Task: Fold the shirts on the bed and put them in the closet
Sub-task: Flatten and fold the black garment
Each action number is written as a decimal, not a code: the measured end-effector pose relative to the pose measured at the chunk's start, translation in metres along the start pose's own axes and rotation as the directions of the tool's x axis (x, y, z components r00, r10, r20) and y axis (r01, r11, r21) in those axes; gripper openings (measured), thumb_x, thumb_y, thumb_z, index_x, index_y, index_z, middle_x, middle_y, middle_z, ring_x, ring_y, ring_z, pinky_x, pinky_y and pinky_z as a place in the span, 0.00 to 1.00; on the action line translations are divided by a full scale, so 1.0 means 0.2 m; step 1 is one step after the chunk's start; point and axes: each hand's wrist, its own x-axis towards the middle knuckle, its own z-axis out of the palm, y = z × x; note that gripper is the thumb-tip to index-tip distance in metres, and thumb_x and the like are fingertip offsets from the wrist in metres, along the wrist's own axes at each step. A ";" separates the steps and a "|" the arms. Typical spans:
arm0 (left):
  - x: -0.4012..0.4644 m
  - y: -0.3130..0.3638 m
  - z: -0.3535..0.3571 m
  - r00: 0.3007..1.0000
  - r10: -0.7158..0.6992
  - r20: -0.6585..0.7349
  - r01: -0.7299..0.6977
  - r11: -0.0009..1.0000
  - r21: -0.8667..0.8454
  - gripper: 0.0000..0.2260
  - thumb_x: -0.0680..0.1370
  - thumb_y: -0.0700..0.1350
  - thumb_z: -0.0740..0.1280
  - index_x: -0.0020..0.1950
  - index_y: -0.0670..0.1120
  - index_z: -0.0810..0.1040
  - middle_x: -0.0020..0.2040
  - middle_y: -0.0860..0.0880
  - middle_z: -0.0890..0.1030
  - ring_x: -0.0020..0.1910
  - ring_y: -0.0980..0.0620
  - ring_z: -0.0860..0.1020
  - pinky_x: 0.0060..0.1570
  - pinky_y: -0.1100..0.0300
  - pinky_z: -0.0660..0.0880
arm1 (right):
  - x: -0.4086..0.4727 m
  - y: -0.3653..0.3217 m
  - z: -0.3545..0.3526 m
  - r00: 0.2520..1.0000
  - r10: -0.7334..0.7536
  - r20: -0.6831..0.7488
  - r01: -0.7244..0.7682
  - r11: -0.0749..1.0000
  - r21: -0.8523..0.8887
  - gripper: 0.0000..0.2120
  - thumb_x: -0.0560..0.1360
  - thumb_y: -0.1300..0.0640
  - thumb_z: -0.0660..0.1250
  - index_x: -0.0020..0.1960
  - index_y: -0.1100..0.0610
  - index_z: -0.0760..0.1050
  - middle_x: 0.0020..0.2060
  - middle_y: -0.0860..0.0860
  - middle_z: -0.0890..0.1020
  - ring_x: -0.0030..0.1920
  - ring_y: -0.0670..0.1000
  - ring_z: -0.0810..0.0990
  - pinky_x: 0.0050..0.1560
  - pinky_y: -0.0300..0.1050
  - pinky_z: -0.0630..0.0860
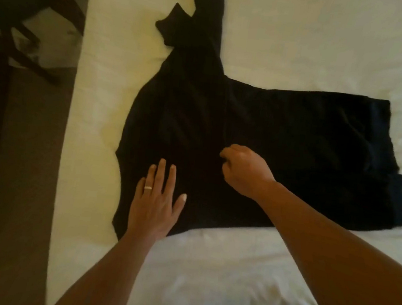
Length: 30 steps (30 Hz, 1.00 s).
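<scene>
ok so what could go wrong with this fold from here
1. The right hand has curled fingers on the black shirt; pulling could drag the whole body askew, since only the flat left hand pins it.
2. The long sleeve stretches away up the bed, with the collar bunched, so a fold now may trap lumps.

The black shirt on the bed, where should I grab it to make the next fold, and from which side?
Probably take the black shirt by the long sleeve stretching away from you, coming from the far end, since it lies loose past the body while the left hand pins the near part flat.
</scene>
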 end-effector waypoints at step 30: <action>0.01 0.02 -0.05 0.937 -0.259 -0.233 0.149 0.902 -0.405 0.32 0.80 0.62 0.59 0.78 0.46 0.62 0.72 0.41 0.70 0.70 0.40 0.71 0.63 0.43 0.72 | 0.29 -0.14 -0.17 0.880 -0.154 -0.450 0.001 0.947 -0.322 0.06 0.76 0.55 0.65 0.47 0.58 0.77 0.46 0.54 0.76 0.39 0.54 0.75 0.42 0.54 0.76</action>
